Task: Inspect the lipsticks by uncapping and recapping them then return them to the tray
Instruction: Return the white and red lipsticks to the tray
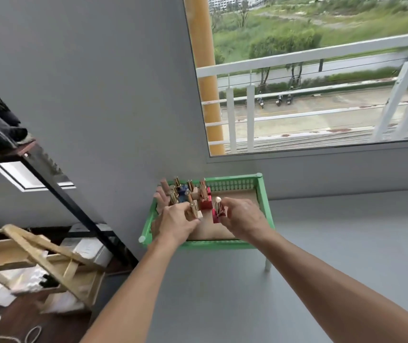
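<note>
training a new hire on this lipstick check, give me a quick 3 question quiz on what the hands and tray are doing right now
1. True or false: both hands are over the green tray.
2. Multiple choice: the right hand is at a lipstick whose base is A) blue B) red C) black.
3. Fill in: the lipsticks stand crowded at the tray's ____ end, as the wearer sees it.

Key
1. True. The left hand is at a pale-based lipstick, and the right hand is at the red-based lipstick.
2. B
3. Left. The right part shows only the bare tan floor of the tray.
</note>
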The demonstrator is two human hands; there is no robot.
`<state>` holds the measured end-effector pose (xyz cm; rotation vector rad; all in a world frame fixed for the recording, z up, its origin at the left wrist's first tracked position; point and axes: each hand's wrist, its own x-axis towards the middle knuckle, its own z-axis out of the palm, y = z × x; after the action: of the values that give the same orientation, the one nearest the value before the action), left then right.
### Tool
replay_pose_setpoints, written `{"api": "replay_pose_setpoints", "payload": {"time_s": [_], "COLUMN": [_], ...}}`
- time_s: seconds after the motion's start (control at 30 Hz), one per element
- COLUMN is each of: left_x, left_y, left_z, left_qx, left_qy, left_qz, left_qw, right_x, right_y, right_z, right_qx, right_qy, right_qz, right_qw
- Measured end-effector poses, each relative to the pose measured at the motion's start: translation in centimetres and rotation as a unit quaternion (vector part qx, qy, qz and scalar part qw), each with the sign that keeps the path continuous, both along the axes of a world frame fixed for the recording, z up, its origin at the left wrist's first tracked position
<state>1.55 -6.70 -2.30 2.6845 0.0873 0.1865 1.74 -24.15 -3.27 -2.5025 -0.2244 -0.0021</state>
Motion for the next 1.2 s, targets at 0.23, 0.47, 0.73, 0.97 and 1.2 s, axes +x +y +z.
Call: {"api": "replay_pose_setpoints", "payload": {"time_s": [0.23,0.47,0.73,0.97,1.2], "left_x": [1.7,0.5,0.3,2.2,3.5], "left_y": [0.6,1.1,0.7,0.8,1.0], "left_z": [-2.1,-2.3,-3.5,-4.1,-4.2], "left_qx": [0.010,-0.009,-0.003,0.023,0.061], "left_qy": [-0.013,-0.061,-0.012,-0.027,-0.046], "left_qz": [0.001,0.027,0.058,0.058,0.058], "left_qw": [1.000,0.998,0.998,0.998,0.995], "right_x": [1.8,2.1,2.2,3.5,4.8], "right_y": [1.5,2.4,3.2,3.8,4.6], "right_z": [-2.0,-3.4,-4.4,-4.7,-4.8], "right_qx": [-0.032,-0.016,0.007,0.014,0.026], "right_qy": [0.012,-0.004,-0.008,-0.008,-0.011], "right_qz": [-0.002,-0.005,-0.041,-0.064,-0.086], "right_qw": [0.999,1.000,0.999,0.998,0.996]}}
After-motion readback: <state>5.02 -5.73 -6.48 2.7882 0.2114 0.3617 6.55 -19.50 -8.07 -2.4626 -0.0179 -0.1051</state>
